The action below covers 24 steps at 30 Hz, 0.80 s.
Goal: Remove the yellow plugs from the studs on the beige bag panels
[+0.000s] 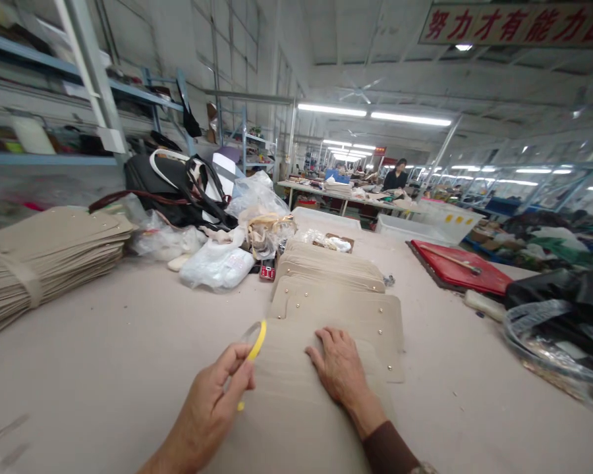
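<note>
My left hand (pixel 216 395) is closed in a pinch on a thin yellow roll of tape (pixel 257 342), held upright just above the table. My right hand (pixel 340 367) lies flat, fingers stretched out, pressing on the top beige leather panel (pixel 296 368) of a row of overlapping panels (pixel 336 289) with small metal studs. The panels run away from me down the middle of the beige work table (pixel 118 342).
A strapped stack of beige panels (pixel 44 257) sits at the left. Plastic bags (pixel 217 263) and dark handbags (pixel 178 187) lie behind. A red board (pixel 462 268) and a clear plastic bag (pixel 558 349) are at right. A person (pixel 396 176) works far back.
</note>
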Motion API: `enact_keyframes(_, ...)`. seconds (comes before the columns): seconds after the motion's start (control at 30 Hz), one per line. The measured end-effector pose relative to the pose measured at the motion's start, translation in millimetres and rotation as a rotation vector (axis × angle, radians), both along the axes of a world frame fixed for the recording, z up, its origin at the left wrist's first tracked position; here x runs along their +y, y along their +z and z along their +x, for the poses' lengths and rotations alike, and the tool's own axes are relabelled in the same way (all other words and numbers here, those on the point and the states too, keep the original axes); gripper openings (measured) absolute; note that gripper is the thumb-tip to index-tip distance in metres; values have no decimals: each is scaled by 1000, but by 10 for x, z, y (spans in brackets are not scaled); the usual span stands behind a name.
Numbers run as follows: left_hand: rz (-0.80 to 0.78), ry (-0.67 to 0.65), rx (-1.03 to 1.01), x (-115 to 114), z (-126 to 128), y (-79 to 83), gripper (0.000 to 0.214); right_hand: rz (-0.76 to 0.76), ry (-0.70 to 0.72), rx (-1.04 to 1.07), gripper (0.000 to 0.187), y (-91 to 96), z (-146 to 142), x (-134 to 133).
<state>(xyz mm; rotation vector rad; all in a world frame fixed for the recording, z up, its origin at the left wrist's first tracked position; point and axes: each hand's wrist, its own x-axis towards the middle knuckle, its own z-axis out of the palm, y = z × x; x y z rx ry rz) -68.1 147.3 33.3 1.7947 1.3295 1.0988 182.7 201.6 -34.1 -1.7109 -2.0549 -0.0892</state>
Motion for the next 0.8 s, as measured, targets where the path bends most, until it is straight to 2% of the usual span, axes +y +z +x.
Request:
enact_keyframes(0.1,-55,-114,-115,-327,113,45,30,27,81,161,29,127,3,-91)
enact_keyframes(0.2,-118,-166,-271,-614,183,38,34,33,182,469,28,380,-50,-417)
enact_keyframes(0.27,-180,-198,-390,-790,211,-4,37,-97,247,658,31,544,-117,-735)
enact_keyframes(0.33,-266,-263,-501,-951,237,-63,39,-223,314,758,50,632,-193,-1059)
enact_keyframes(0.37,-311,-306,-544,-1023,251,-92,40,-257,353,794,50,637,-228,-1202)
enact_keyframes(0.43,-394,-400,-594,-1144,288,-138,40,-256,411,842,38,572,-272,-1430)
enact_keyframes(0.53,-483,-508,-583,-1260,373,-161,45,-77,402,758,31,371,-264,-1655)
enact_keyframes(0.6,-549,-526,-537,-1300,442,-154,46,69,355,630,33,245,-224,-1772)
enact_keyframes(0.67,-628,-529,-489,-1324,499,-142,44,146,334,546,35,168,-175,-1890)
enact_keyframes(0.73,-679,-540,-431,-1344,530,-129,43,131,330,525,37,155,-123,-2015)
enact_keyframes(0.8,-621,-542,-309,-1364,536,-118,40,61,302,569,37,203,-68,-2140)
